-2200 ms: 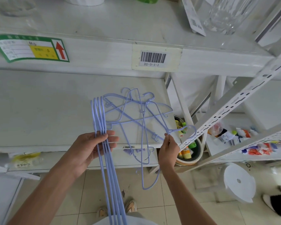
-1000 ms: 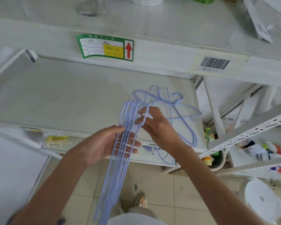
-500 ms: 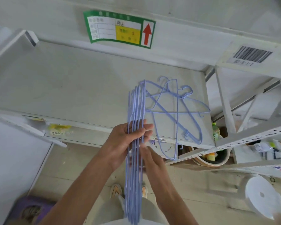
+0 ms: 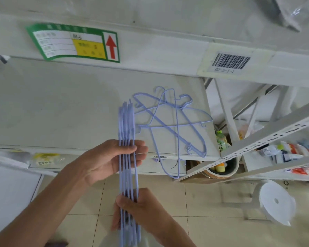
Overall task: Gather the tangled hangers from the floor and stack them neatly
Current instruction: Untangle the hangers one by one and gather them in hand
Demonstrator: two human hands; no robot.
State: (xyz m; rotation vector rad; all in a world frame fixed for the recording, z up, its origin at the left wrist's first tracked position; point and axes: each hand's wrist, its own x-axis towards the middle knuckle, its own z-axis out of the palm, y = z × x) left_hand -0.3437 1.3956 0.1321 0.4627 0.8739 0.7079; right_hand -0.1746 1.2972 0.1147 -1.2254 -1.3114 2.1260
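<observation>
Hangers (image 4: 128, 168), pale blue wire, are held as one flat bundle, edge-on to the camera, in front of the white shelf (image 4: 61, 107). The left hand (image 4: 107, 162) is closed around the bundle's middle, thumb across the wires, just before the shelf's front lip. The right hand (image 4: 132, 207) is wrapped around the lower part, nearer the body; this two-point hold is judged to square the wires so they lie flush. About five or six wires can be counted in the bundle; the exact number cannot be told through blur. A loose tangle (image 4: 169, 127) is left lying on the shelf, to the right of the bundle and apart from it, some three or four hangers crossed over one another, hooks pointing different ways, one loop hanging over the shelf's front edge. These are judged still to be sorted. One green label (image 4: 73, 42) and one barcode tag (image 4: 230, 61) are fixed on the shelf edge above. One white stool (image 4: 275, 202) stands on the floor, below and right of the shelf.
</observation>
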